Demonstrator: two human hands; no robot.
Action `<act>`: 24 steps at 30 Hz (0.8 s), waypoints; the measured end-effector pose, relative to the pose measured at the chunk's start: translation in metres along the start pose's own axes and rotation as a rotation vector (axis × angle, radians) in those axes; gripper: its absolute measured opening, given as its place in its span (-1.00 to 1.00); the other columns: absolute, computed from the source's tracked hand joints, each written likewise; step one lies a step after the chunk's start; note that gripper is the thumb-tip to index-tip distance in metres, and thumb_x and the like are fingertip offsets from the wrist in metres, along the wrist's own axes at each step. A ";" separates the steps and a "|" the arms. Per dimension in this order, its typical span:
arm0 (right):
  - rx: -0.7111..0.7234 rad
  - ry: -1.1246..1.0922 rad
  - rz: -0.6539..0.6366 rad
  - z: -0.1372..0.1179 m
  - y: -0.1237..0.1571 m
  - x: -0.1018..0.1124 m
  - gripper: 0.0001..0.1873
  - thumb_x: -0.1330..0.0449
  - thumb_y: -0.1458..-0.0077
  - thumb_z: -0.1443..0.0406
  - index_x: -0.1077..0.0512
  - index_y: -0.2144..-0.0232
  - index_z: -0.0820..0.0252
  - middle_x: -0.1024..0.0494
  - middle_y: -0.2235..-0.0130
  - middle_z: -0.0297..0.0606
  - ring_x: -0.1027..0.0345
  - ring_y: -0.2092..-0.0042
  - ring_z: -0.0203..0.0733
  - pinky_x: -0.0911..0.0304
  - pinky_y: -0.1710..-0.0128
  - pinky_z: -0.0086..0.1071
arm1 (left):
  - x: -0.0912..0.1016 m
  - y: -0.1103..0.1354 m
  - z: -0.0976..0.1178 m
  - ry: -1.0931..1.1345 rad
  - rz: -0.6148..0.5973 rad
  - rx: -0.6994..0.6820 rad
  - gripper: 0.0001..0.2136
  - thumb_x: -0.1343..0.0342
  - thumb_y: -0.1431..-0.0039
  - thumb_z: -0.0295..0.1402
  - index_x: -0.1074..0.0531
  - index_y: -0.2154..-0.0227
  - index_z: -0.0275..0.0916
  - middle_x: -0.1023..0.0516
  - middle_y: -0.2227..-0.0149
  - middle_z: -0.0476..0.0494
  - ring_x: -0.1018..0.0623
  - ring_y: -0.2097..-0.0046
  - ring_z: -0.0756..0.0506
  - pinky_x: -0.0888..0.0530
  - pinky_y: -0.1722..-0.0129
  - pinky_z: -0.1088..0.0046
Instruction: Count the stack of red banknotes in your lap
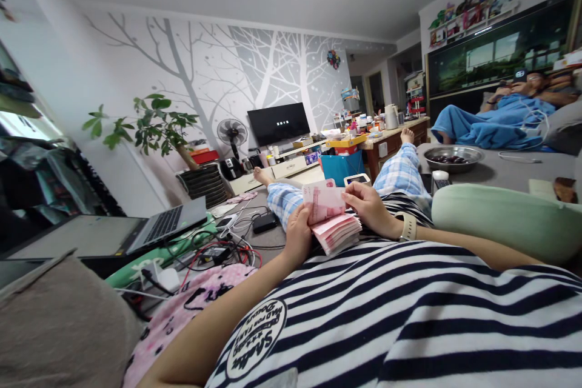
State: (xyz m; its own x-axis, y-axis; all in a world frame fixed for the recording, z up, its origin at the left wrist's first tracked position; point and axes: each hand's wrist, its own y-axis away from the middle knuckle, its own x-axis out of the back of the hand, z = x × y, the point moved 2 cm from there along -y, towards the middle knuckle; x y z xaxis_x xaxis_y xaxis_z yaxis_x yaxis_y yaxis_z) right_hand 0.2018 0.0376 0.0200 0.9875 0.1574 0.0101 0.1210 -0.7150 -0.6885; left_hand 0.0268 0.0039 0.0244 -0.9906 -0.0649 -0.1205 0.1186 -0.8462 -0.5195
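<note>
A thick stack of pinkish-red banknotes is gripped by my left hand, which is closed around its left side. Above the stack, one or more notes stand folded up. My right hand pinches the right edge of this raised paper between thumb and fingers; a pale watch band circles that wrist. The stack's lower end fans out over my striped shirt.
Left of me lie an open laptop, tangled cables and a black box. To the right are a green cushion and a metal bowl of dark round items. Another person under a blue blanket reclines at far right.
</note>
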 end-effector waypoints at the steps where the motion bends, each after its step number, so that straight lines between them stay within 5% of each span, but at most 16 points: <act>1: 0.005 -0.011 -0.005 -0.002 0.001 0.000 -0.70 -0.21 -0.07 0.08 -0.33 0.50 0.16 -0.33 0.52 -0.42 -0.16 0.46 -0.32 -0.10 0.44 -0.39 | 0.002 0.000 0.003 -0.081 0.023 -0.042 -0.77 -0.08 -0.09 -0.19 -0.53 0.41 -0.24 -0.61 0.31 -0.19 -0.55 0.23 -0.19 -0.50 0.13 0.25; 6: 0.023 -0.098 -0.057 -0.011 0.004 -0.002 -0.69 -0.22 -0.07 0.05 -0.33 0.47 0.15 -0.29 0.52 -0.42 -0.16 0.44 -0.30 -0.10 0.45 -0.40 | 0.010 0.002 0.009 -0.468 0.038 -0.171 -0.72 0.08 -0.18 -0.32 -0.55 0.35 -0.24 -0.61 0.18 -0.20 -0.52 0.06 -0.20 -0.40 -0.07 0.22; 12: 0.016 -0.148 -0.070 -0.012 0.005 -0.005 -0.66 -0.25 -0.04 0.02 -0.34 0.47 0.15 -0.30 0.50 -0.42 -0.18 0.43 -0.31 -0.13 0.43 -0.40 | 0.014 -0.001 0.005 -0.638 -0.021 -0.228 -0.70 0.15 -0.20 -0.38 -0.53 0.33 -0.23 -0.60 0.19 -0.20 -0.52 0.08 -0.19 -0.37 -0.09 0.22; 19: -0.004 -0.158 -0.061 -0.011 0.005 -0.005 -0.66 -0.25 -0.02 0.01 -0.35 0.42 0.15 -0.33 0.49 -0.41 -0.21 0.43 -0.31 -0.14 0.44 -0.41 | 0.013 -0.001 0.004 -0.649 -0.049 -0.256 -0.73 0.13 -0.16 -0.42 -0.51 0.37 -0.22 -0.59 0.17 -0.20 -0.51 0.07 -0.16 -0.37 -0.08 0.25; 24: -0.014 -0.149 -0.060 -0.010 0.006 -0.005 -0.66 -0.24 -0.02 0.00 -0.35 0.40 0.14 -0.34 0.47 -0.40 -0.21 0.44 -0.31 -0.13 0.46 -0.41 | 0.004 0.004 0.015 -0.395 -0.028 -0.159 -0.77 0.06 -0.15 -0.38 -0.50 0.48 -0.19 -0.60 0.27 -0.19 -0.50 0.18 -0.18 -0.42 0.01 0.26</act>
State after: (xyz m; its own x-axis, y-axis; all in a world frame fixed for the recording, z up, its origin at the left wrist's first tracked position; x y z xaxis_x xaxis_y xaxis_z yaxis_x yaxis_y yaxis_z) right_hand 0.1985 0.0258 0.0235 0.9527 0.2985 -0.0575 0.1817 -0.7107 -0.6797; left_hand 0.0220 -0.0074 0.0349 -0.9400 -0.2665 0.2130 0.0692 -0.7603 -0.6459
